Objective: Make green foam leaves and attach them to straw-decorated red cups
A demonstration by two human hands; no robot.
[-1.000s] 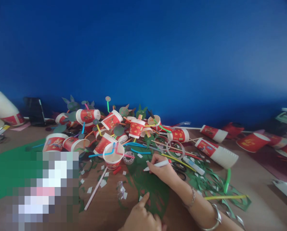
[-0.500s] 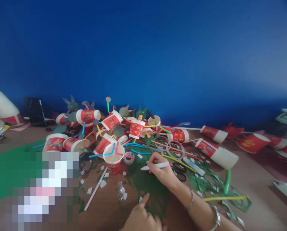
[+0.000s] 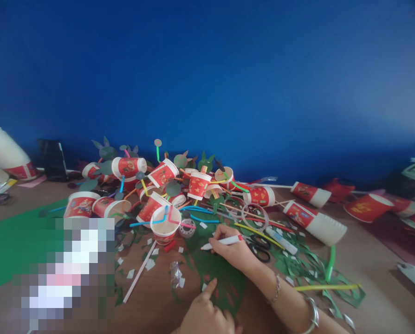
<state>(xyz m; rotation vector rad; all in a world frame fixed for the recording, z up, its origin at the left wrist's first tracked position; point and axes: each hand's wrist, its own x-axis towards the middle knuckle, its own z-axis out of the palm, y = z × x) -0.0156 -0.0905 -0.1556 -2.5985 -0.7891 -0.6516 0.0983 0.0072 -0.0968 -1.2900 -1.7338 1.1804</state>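
My right hand grips a white marker with a red end, its tip pointing left over a dark green sheet of paper. Lower down, my left hand lies with its index finger stretched out on the sheet's lower part, holding nothing. Reddish marks show on the paper near that finger. Black-handled scissors lie just right of my right wrist. A paper cup stands left of the sheet, a blue and a pink straw poking through it. Beside the cup is a roll of tape.
A heap of red and white paper cups with straws and green cutouts lines the blue wall. Nested cups lie at right near a glue tube and green scraps. Green paper covers the left; a blurred patch hides part.
My right hand has shifted slightly left and down with the marker, which now lies lower over the green paper. My left hand stays nearly where it was.
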